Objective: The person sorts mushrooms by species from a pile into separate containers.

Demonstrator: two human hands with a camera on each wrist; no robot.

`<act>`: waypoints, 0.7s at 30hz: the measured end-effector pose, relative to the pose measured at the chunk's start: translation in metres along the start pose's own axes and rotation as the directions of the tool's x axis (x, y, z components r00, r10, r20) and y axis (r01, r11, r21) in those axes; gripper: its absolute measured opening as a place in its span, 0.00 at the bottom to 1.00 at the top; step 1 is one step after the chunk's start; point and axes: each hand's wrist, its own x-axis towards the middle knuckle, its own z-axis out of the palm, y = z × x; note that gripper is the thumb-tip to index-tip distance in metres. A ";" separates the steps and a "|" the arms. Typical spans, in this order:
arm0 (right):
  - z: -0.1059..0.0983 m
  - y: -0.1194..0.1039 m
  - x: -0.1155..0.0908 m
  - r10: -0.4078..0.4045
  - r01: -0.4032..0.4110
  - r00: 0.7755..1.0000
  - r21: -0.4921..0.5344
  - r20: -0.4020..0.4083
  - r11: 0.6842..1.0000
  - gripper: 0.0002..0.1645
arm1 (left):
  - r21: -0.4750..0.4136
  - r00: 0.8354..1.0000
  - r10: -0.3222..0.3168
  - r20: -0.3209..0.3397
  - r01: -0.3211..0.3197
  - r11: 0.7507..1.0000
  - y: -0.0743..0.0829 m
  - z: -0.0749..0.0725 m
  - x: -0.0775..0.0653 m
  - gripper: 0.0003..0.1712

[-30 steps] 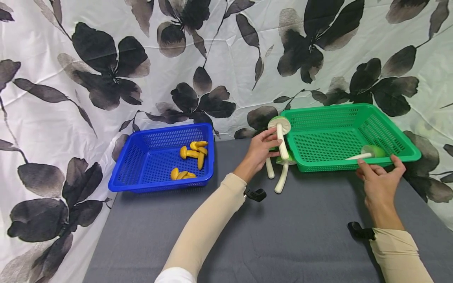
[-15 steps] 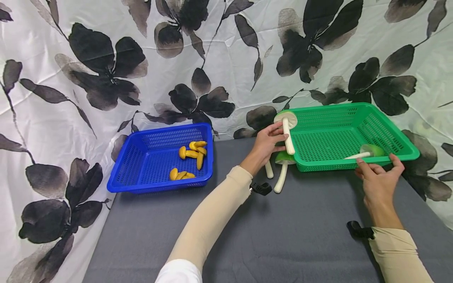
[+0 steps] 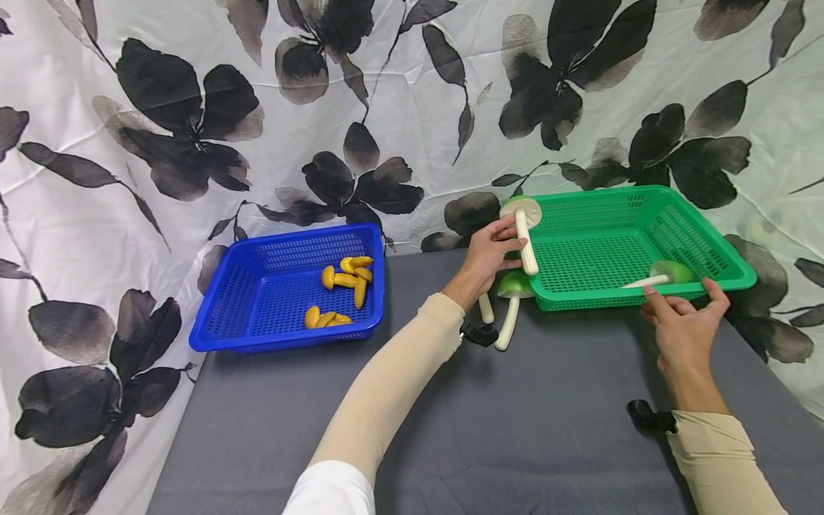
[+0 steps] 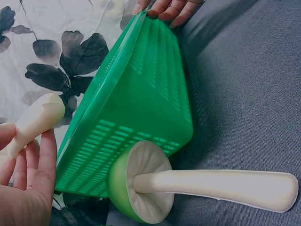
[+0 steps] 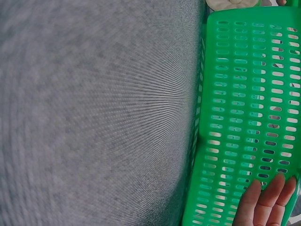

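My left hand (image 3: pixel 484 263) pinches the white stem of a green-capped toy mushroom (image 3: pixel 526 247), holding it at the left end of the green basket (image 3: pixel 586 265). In the left wrist view only the pale stem (image 4: pixel 40 117) shows between thumb and fingers. With my right hand (image 3: pixel 687 343) I grip the basket's front rim; several fingers (image 5: pixel 265 202) lie against its slotted outer wall. Inside, near that rim, rests another green-capped mushroom (image 3: pixel 672 272). A third mushroom (image 3: pixel 511 322) lies against the basket's left end, and beside it a white stem (image 3: pixel 486 307) shows, its top hidden by my left hand.
A blue basket (image 3: pixel 257 307) stands to the left, with several small yellow mushrooms (image 3: pixel 344 280) on its right side. Grey cloth (image 3: pixel 515 429) covers the table. Behind hangs a white curtain (image 3: pixel 438 129) with dark flowers.
My left hand has carried its mushroom a little right, from beside the green basket to over its left rim. The right hand keeps its grip on the front rim.
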 end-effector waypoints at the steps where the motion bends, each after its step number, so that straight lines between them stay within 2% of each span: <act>1: 0.000 0.000 0.000 0.002 -0.002 1.000 -0.002 0.002 1.000 0.55 | 0.002 1.000 -0.002 -0.004 0.002 1.000 0.000 0.001 0.000 0.28; 4: 0.000 0.001 -0.001 0.002 -0.002 1.000 -0.001 0.004 1.000 0.55 | 0.005 1.000 -0.009 -0.002 0.009 1.000 0.001 0.002 0.000 0.27; 11: 0.002 0.000 -0.004 -0.001 0.001 1.000 0.003 0.006 1.000 0.55 | -0.036 0.997 -0.023 0.076 0.026 0.999 0.001 0.000 -0.004 0.26; 17: 0.001 -0.001 -0.005 -0.001 0.001 1.000 0.002 0.006 1.000 0.55 | -0.026 0.996 -0.023 0.090 0.026 0.999 0.000 -0.013 -0.010 0.26; 21: 0.001 -0.002 -0.006 0.000 0.000 1.000 0.004 -0.008 1.000 0.55 | -0.035 0.997 -0.012 0.076 0.015 0.999 0.000 -0.025 -0.012 0.27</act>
